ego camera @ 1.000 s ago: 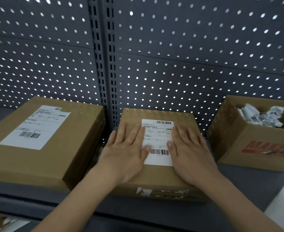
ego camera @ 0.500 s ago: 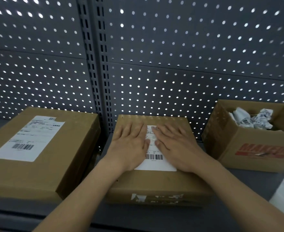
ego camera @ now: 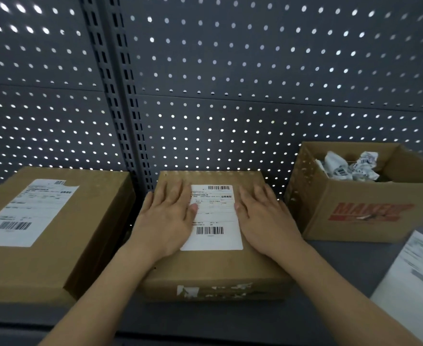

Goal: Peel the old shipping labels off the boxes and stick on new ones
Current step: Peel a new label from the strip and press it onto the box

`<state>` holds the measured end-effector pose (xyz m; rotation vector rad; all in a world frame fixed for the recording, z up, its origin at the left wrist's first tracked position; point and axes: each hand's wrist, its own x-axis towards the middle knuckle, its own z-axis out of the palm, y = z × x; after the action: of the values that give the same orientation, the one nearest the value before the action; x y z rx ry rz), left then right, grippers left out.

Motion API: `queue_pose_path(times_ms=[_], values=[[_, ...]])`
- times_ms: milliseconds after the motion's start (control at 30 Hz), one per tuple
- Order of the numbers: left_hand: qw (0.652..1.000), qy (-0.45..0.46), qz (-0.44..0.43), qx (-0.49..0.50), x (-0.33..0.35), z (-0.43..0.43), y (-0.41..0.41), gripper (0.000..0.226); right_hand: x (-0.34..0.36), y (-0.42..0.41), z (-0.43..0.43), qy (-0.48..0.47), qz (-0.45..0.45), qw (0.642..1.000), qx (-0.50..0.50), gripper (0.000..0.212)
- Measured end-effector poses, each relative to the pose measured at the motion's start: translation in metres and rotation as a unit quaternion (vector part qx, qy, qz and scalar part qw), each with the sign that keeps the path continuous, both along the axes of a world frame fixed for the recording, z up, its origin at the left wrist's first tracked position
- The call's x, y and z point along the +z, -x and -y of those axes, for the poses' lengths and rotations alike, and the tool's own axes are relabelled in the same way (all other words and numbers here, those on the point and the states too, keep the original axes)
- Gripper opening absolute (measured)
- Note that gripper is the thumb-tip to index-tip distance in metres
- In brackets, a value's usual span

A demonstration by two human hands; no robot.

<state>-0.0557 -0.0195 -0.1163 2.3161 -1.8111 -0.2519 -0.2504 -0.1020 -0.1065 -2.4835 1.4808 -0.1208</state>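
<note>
Left hand [ego camera: 166,221]: flat, fingers straight, pressing the label's left edge.
Right hand [ego camera: 263,218]: flat, fingers straight, beside the label's right edge.
Label [ego camera: 214,217]: on top of the middle box [ego camera: 213,268].
Open box [ego camera: 370,196]: right, holds crumpled labels [ego camera: 350,166].

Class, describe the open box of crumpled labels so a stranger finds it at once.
Start at the grey perforated back panel. Three cardboard boxes stand before it; take the open box farthest right. Unlike its closed, labelled neighbours, it shows red lettering and crumpled labels inside.
</note>
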Motion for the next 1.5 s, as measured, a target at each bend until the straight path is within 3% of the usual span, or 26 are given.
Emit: queue_pose_path(times_ms=[133, 267, 367, 600, 733, 867, 1000, 1100, 1400, 1500], values=[[0.991, 0.033, -0.111, 0.064, 0.006, -0.022, 0.000, 0.068, 0.007, 0.026, -0.006, -0.086, 0.109, 0.989, -0.044, 0.070], [0.965, 0.040, -0.229, 0.118, 0.015, -0.043, 0.009, 0.081, 0.010, 0.039, -0.010, -0.167, 0.177, 0.969, -0.038, 0.097], [0.957, 0.041, -0.246, 0.149, 0.014, -0.054, 0.015, 0.095, 0.008, 0.039, -0.019, -0.209, 0.177, 0.962, -0.007, 0.116], [0.938, 0.072, -0.284, 0.187, 0.009, -0.060, 0.015, 0.106, -0.003, 0.036, -0.018, -0.209, 0.274, 0.938, -0.032, 0.129], [0.924, 0.099, -0.316, 0.190, 0.011, -0.065, 0.012, 0.110, -0.002, 0.041, -0.035, -0.215, 0.356, 0.904, -0.101, 0.122], [0.919, 0.136, -0.347, 0.132, 0.014, -0.075, 0.005, 0.094, 0.006, 0.045, -0.067, -0.175, 0.409, 0.885, -0.140, 0.072], [0.911, 0.153, -0.373, 0.089, 0.019, -0.087, -0.010, 0.089, 0.017, 0.040, -0.107, -0.119, 0.452, 0.868, -0.169, 0.054], [0.904, 0.159, -0.392, 0.051, 0.019, -0.097, -0.020, 0.090, 0.018, 0.035, -0.138, -0.080, 0.473, 0.854, -0.203, 0.052], [0.898, 0.140, -0.410, -0.075, 0.030, -0.113, -0.002, 0.098, 0.022, 0.062, -0.217, 0.024, 0.448, 0.838, -0.310, 0.083], [0.883, 0.140, -0.431, -0.120, 0.034, -0.112, 0.025, 0.100, 0.025, 0.086, -0.240, 0.056, 0.447, 0.829, -0.332, 0.076]])
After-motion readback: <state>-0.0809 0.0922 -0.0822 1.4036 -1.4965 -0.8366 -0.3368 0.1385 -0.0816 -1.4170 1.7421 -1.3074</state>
